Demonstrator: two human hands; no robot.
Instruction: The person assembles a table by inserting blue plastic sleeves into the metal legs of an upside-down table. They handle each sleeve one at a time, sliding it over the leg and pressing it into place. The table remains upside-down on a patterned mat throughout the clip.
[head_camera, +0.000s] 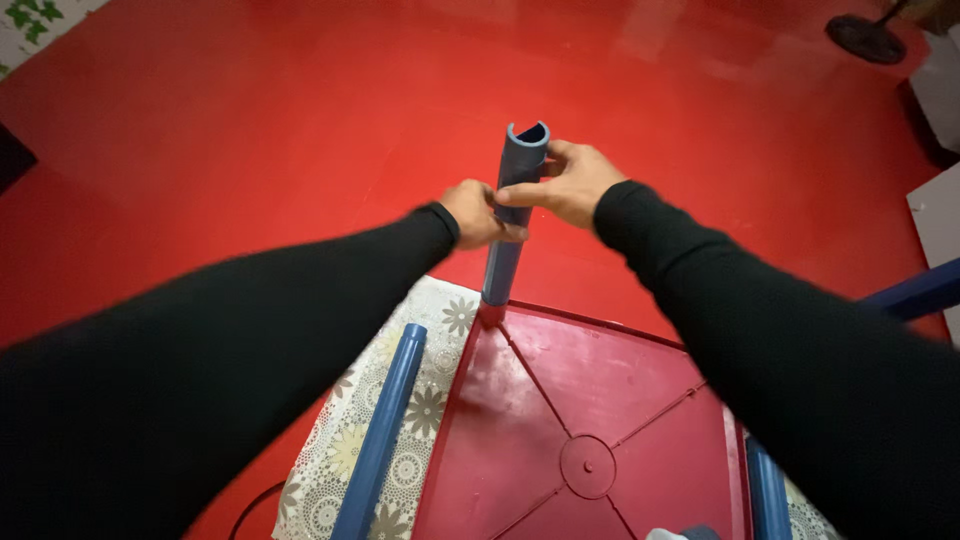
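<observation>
A glossy red floor (250, 120) fills most of the view. On it an overturned red plastic table top (590, 420) is seen, with its ribbed underside turned up and a round boss in the middle. It lies partly on a patterned cloth (420, 400) with a flower print.

As far as it can be judged, the work is in its middle part. One blue leg (508, 215) is already standing upright in the corner socket of the table top, and it is being held there by both hands. A second blue leg (385, 430) is lying loose on the cloth, just beside the left edge of the table top, so it seems not yet fitted. More blue pieces are seen at the right edge (925, 290) and at the lower right (768, 490), but it cannot be told whether these are fixed or loose. Whether the upright leg is fully seated in its socket cannot be told either.

The left hand (475, 215) is closed around the middle of the upright leg, with the fingers wrapped on it. The right hand (575, 185) is closed on the same leg a little higher, near the open hollow top; the thumb is pressed against the front and the fingers are curled behind. Both arms are covered with black sleeves.

At the far upper right the dark round base of a fan (865, 38) is seen, well apart.
</observation>
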